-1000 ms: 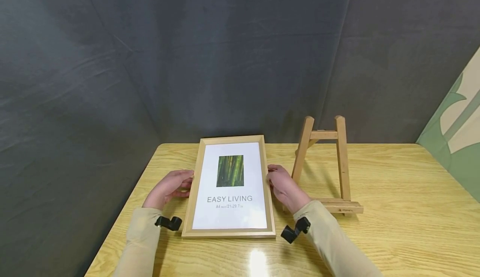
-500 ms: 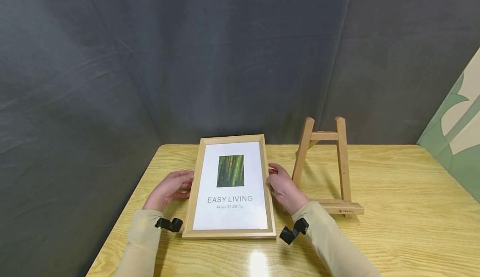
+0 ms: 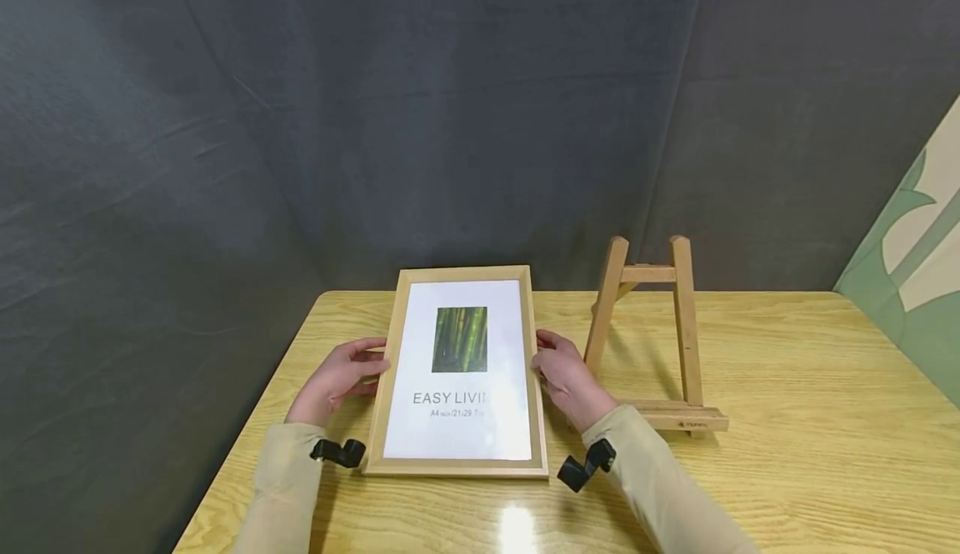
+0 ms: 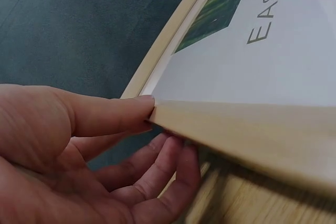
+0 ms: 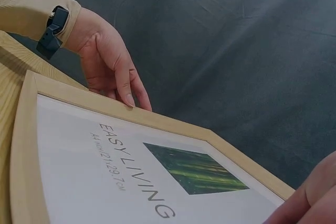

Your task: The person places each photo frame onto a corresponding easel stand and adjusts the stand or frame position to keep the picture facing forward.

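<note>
A picture frame with a light wood border stands in the middle of the head view, its far end tipped up. Behind its glass is a white sheet with a green bamboo print and the words "EASY LIVING". My left hand grips the left side, thumb on the border's face; in the left wrist view its fingers curl beneath the edge. On the opposite side my right hand holds the border, thumb on the face, with the other fingers mostly hidden behind it.
A small wooden tabletop easel stands just right of my right hand, its ledge facing me. Wood-grain table lies under everything. A dark grey cloth hangs behind, and a patterned green and cream panel borders the right side.
The frame's far end has risen slightly. My left thumb has come onto the border's face. The easel stays in place.
</note>
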{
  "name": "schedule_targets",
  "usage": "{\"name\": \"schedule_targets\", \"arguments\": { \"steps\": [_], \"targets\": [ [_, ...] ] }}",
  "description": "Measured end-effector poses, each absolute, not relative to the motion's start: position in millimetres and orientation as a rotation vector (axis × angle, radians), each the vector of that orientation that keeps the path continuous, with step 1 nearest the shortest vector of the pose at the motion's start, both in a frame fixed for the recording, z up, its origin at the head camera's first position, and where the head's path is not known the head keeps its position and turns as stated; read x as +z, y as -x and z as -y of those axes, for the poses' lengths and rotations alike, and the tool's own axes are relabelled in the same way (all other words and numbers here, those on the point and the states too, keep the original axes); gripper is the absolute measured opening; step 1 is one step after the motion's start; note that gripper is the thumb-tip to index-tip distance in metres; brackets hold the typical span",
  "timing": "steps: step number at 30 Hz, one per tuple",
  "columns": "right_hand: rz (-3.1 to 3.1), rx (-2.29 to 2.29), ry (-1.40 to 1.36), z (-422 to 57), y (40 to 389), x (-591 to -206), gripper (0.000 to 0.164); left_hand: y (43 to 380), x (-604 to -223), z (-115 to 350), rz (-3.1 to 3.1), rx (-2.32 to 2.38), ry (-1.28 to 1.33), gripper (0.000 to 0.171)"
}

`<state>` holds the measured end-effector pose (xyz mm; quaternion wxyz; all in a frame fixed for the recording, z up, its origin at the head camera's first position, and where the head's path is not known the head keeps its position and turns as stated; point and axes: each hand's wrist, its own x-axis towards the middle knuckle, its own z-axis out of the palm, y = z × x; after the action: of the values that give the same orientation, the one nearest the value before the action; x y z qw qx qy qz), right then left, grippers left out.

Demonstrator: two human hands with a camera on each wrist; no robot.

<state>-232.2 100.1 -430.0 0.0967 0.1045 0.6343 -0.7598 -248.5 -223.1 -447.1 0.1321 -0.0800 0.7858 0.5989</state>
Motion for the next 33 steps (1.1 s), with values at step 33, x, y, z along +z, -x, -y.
{"name": "schedule_targets", "arguments": {
  "steps": [33],
  "targets": [
    [-1.844,-2.282,-0.305,-102,240,-430,0.051,245,-444,230,-2.240,1.893,0.094,0.056]
  ]
}}
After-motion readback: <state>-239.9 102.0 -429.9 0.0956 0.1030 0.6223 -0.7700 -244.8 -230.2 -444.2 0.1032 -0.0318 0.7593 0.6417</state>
